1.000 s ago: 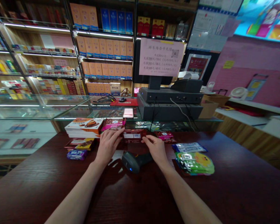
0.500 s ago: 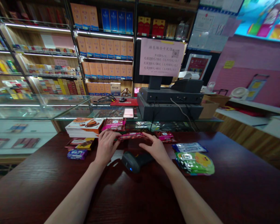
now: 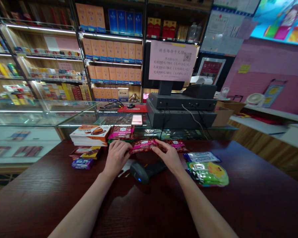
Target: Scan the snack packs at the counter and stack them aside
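Observation:
A pink-and-brown chocolate packet (image 3: 144,146) is held between my two hands above the dark table, its printed front facing me. My left hand (image 3: 118,155) is closed on its left end, with the fingertips partly hidden. At the right end, the thumb and fingers of my right hand (image 3: 169,156) pinch the top edge. Just below lies a black barcode scanner (image 3: 141,172) with a small blue light. Behind my left hand sits a similar pink packet (image 3: 121,133), and another pink packet (image 3: 176,145) lies beyond my right fingers.
On the left are white-and-orange boxes (image 3: 90,135), a yellow chocolate pack (image 3: 91,152) and a purple pack (image 3: 82,163). To the right lie a blue-white pack (image 3: 202,156) and a green pack with a yellow duck (image 3: 208,173). A cash register (image 3: 181,112) stands behind on the glass counter (image 3: 109,119).
The packet in my hands has turned from nearly edge-on to showing its front. My left hand has shifted slightly right, and the right hand's thumb has come closer to the packet.

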Demonstrator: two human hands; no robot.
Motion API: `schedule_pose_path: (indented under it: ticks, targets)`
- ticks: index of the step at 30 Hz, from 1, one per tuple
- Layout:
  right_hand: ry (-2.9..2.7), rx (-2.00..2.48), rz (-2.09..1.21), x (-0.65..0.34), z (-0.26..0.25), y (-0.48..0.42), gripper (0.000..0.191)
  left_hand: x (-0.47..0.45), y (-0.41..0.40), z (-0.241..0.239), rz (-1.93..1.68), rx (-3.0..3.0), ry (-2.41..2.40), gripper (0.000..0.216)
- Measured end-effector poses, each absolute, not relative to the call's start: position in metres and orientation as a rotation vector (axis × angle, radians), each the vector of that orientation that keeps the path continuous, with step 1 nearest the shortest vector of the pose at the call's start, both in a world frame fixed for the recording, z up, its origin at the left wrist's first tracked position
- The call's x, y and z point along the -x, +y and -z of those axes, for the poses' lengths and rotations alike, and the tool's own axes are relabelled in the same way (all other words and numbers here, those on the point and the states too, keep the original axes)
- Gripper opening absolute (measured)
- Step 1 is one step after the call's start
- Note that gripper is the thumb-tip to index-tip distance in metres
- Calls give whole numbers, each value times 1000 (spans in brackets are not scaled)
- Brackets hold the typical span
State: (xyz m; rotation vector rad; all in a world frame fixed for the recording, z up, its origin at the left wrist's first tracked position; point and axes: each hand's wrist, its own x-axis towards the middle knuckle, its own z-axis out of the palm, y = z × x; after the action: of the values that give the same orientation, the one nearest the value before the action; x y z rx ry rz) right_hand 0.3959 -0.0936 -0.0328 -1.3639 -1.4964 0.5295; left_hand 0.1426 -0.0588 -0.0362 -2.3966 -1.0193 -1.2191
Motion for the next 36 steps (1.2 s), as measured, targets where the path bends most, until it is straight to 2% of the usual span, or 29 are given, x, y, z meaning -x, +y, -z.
schedule_pose_path:
  ticks: [5, 12, 16, 23, 28, 31, 36]
  targets:
    - [-1532, 1340, -414, -393, 26, -100, 58, -143, -59, 36, 1223, 2343, -1071, 9]
    - [-1583, 1230, -285, -390, 23, -104, 57, -141, -58, 38, 1196, 2397, -1126, 24]
    - [-1582, 1208, -257, -392, 20, -105, 57, -146, -60, 39, 1284, 2456, -1153, 23]
    - [-1545, 1200, -284, -387, 22, -101, 56, -152, -59, 39, 1780, 2494, -1444, 15]
    - [-1597, 1226, -291, -374, 16, -90, 60, -144, -52, 35, 2119, 2389, -1585, 21]
    - [-1647, 1221, -281, -364, 11, -78, 63, -135, -45, 34, 2091, 2351, -1566, 32]
    - [-1681, 1223, -263, -346, 6, -55, 64, -120, -36, 31, 1836, 2358, -1485, 52]
